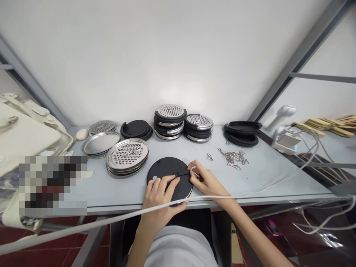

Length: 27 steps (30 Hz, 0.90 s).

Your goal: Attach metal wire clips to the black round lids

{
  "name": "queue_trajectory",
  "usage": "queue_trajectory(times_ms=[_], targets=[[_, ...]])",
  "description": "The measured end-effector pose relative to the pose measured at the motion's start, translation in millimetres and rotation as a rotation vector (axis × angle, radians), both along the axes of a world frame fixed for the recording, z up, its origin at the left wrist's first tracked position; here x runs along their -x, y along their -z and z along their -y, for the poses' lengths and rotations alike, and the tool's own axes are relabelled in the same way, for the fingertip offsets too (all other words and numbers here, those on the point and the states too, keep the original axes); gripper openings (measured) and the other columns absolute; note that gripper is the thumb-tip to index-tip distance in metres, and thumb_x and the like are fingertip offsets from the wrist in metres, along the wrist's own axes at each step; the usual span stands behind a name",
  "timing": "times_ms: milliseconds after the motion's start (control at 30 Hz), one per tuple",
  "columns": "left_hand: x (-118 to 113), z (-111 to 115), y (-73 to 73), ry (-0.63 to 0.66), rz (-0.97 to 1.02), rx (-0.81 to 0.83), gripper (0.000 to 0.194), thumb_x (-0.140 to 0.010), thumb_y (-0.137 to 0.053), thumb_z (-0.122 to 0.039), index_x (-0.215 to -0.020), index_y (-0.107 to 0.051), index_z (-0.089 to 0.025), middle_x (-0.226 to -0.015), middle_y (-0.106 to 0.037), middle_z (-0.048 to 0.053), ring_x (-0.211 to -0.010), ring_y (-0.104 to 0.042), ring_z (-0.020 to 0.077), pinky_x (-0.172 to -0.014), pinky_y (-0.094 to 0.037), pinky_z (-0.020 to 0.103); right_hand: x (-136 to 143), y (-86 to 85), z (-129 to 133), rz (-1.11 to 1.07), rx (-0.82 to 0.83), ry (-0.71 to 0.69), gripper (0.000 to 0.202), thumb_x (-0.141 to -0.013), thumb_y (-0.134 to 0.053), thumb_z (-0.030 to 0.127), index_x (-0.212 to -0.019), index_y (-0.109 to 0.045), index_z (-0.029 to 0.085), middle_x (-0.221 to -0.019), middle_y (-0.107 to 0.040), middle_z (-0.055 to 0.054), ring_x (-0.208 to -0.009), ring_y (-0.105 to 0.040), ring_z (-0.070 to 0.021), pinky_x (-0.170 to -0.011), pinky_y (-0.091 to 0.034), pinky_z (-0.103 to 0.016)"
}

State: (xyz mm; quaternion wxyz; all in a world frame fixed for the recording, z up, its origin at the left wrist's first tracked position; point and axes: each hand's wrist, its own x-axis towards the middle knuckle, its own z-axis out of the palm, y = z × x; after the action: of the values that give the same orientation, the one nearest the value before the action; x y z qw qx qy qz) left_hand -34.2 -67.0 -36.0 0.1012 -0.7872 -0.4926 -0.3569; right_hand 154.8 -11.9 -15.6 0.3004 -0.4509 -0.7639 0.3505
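A round black disc (165, 165) with a narrow slot lies near the front of the table, its lower edge shiny. My left hand (161, 196) holds it at the near side, fingertips pressed on top and thumb along the rim. At the disc's right edge, by the end of the slot, my right hand (207, 181) pinches a thin bent metal clip (194, 172), partly hidden by the fingers. A pile of similar looped metal clips (236, 157) lies to the right, with a single clip (209, 157) apart from it.
Metal grater plates (128, 154) are stacked left of the disc. Behind stand stacks of black rings with perforated plates (170, 111) and several black round holders (241, 128). A white cable (116, 218) crosses in front of my forearms. A pale bag (25, 126) sits at left.
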Motion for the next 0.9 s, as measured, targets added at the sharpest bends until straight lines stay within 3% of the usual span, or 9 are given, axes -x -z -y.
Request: queue_trajectory(times_ms=[400, 600, 900], targets=[[-0.2, 0.1, 0.3, -0.011, -0.004, -0.016, 0.040, -0.079, -0.065, -0.044, -0.111, -0.064, -0.020, -0.107, -0.067, 0.007, -0.089, -0.060, 0.0216, -0.089, -0.041, 0.040, -0.2, 4.8, -2.1, -0.033, -0.056, 0.066, 0.010, -0.097, -0.031, 0.032, -0.095, -0.031, 0.022, -0.061, -0.044, 0.007, -0.053, -0.043, -0.0133, -0.056, -0.033, -0.024], [-0.6, -0.2, 1.2, -0.009, -0.001, -0.016, 0.040, -0.079, -0.065, -0.044, -0.110, -0.065, -0.019, -0.106, -0.067, 0.008, -0.089, -0.059, 0.0221, -0.089, -0.041, 0.040, -0.9, 7.1, -3.6, -0.020, -0.077, 0.069, 0.012, -0.096, -0.034, 0.033, -0.091, -0.035, 0.022, -0.067, -0.049, 0.004, -0.056, -0.043, -0.0131, -0.057, -0.034, -0.025], [-1.0, -0.1, 2.2, -0.006, 0.009, 0.000, 0.040, -0.080, -0.065, -0.044, -0.112, -0.064, -0.020, -0.108, -0.066, 0.006, -0.090, -0.059, 0.0222, -0.090, -0.041, 0.041, 0.8, 4.1, -2.7, 0.009, -0.084, 0.109, 0.022, -0.096, -0.035, 0.036, -0.080, -0.040, 0.022, -0.064, -0.044, 0.004, -0.057, -0.042, -0.0123, -0.058, -0.033, -0.024]])
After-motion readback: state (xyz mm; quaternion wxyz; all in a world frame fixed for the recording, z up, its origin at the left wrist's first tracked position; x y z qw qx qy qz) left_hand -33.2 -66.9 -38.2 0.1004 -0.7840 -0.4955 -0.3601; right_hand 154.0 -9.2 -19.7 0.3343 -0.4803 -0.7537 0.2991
